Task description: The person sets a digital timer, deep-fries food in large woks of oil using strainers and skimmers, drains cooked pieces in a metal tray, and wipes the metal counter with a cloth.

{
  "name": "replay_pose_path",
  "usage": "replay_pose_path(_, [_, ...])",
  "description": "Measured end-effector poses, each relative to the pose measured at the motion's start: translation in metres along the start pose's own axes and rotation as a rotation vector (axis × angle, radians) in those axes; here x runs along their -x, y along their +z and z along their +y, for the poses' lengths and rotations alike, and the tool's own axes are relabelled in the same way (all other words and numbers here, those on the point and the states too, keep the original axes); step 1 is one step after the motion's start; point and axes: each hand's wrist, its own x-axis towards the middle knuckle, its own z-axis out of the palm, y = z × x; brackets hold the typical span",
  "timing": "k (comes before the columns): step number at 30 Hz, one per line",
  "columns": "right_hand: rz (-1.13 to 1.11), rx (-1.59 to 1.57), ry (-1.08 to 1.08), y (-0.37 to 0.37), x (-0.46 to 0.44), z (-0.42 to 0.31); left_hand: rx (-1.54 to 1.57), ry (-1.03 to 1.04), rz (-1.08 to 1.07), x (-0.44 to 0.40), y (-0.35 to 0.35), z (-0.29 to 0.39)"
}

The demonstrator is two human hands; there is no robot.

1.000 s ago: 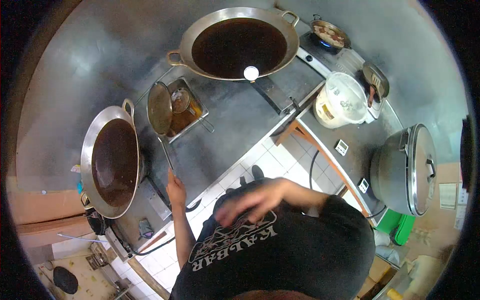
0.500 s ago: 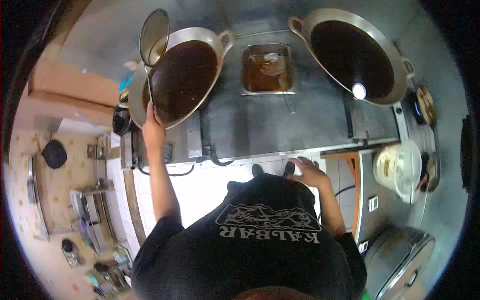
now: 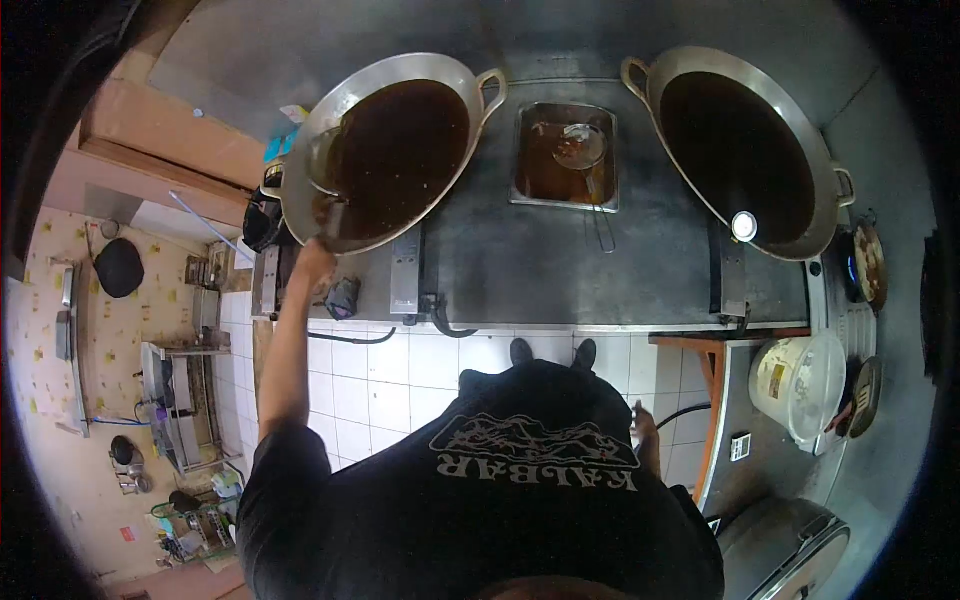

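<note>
My left hand (image 3: 315, 264) is closed around the handle of a round mesh skimmer (image 3: 326, 172). The skimmer's head is down in the dark oil at the left side of the left wok (image 3: 398, 68), and part of it is hidden by the liquid. My hand is just past the wok's near rim, slightly blurred. At my right side, my right hand (image 3: 643, 420) hangs low beside the black shirt, partly covered by it. Its visible fingers are stretched out, and I see nothing in them.
A second wok (image 3: 745, 62) of dark oil is at the right, with a round dial thermometer (image 3: 744, 227) at its rim. Between the woks, a metal pan (image 3: 522, 180) holds brownish liquid and a small strainer (image 3: 580, 148). A white tub (image 3: 778, 385) stands at the right.
My left hand has lowered the skimmer from above the left wok into its oil. My right hand has drawn back toward my body, and the view has shifted slightly.
</note>
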Motion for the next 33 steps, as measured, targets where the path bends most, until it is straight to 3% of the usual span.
replay_pose_path(1, [0.036, -0.038, 0.046, 0.003, 0.008, 0.008, 0.023, -0.076, -0.114, 0.003, 0.0, 0.02])
replay_pose_path(3, [0.007, -0.156, 0.099, 0.003, 0.008, 0.038, 0.41, -0.06, -0.089, 0.005, 0.01, 0.044])
replay_pose_path(8, [-0.008, -0.347, 0.089, 0.007, 0.004, 0.056, 0.633, -0.031, -0.115, -0.007, 0.019, 0.081])
replay_pose_path(10, [0.035, -0.375, -0.065, 0.008, 0.017, 0.044, 0.671, -0.001, -0.109, -0.008, 0.022, 0.095])
replay_pose_path(11, [0.086, -0.352, -0.032, 0.011, 0.016, 0.032, 0.747, -0.011, -0.103, -0.004, 0.02, 0.104])
replay_pose_path(12, [0.092, -0.37, -0.122, 0.009, -0.012, 0.044, 0.691, 0.383, -0.038, -0.029, 0.041, 0.059])
replay_pose_path(14, [0.135, -0.394, -0.252, 0.016, -0.018, 0.039, 0.708, 0.233, -0.09, -0.023, 0.036, 0.082])
replay_pose_path(16, [0.221, -0.404, -0.36, 0.026, -0.017, 0.018, 0.674, 0.549, -0.063, -0.063, 0.074, 0.037])
replay_pose_path(17, [0.265, -0.282, -0.292, 0.025, -0.021, 0.008, 1.155, 0.147, -0.309, -0.035, 0.035, 0.066])
replay_pose_path(18, [0.3, -0.161, -0.221, 0.025, -0.024, -0.002, 1.041, -0.145, -0.131, -0.005, 0.013, 0.119])
replay_pose_path(19, [0.341, -0.258, -0.199, 0.027, 0.051, -0.051, 1.066, -0.12, -0.053, -0.014, 0.026, 0.111])
replay_pose_path(21, [0.353, -0.228, -0.248, 0.025, 0.03, -0.049, 1.192, -0.054, -0.251, -0.023, 0.024, 0.094])
replay_pose_path(25, [0.339, -0.265, -0.233, 0.027, 0.046, -0.051, 1.1, -0.039, -0.232, -0.013, 0.019, 0.102])
replay_pose_path(28, [0.327, -0.283, -0.167, 0.034, 0.035, -0.026, 1.175, -0.062, -0.249, -0.003, 0.021, 0.096])
replay_pose_path(30, [0.322, -0.289, -0.155, 0.04, 0.028, 0.0, 1.049, -0.068, -0.181, 0.001, 0.023, 0.093])
replay_pose_path(33, [0.264, -0.202, -0.093, 0.045, 0.032, 0.027, 1.129, -0.099, -0.3, 0.001, 0.024, 0.082])
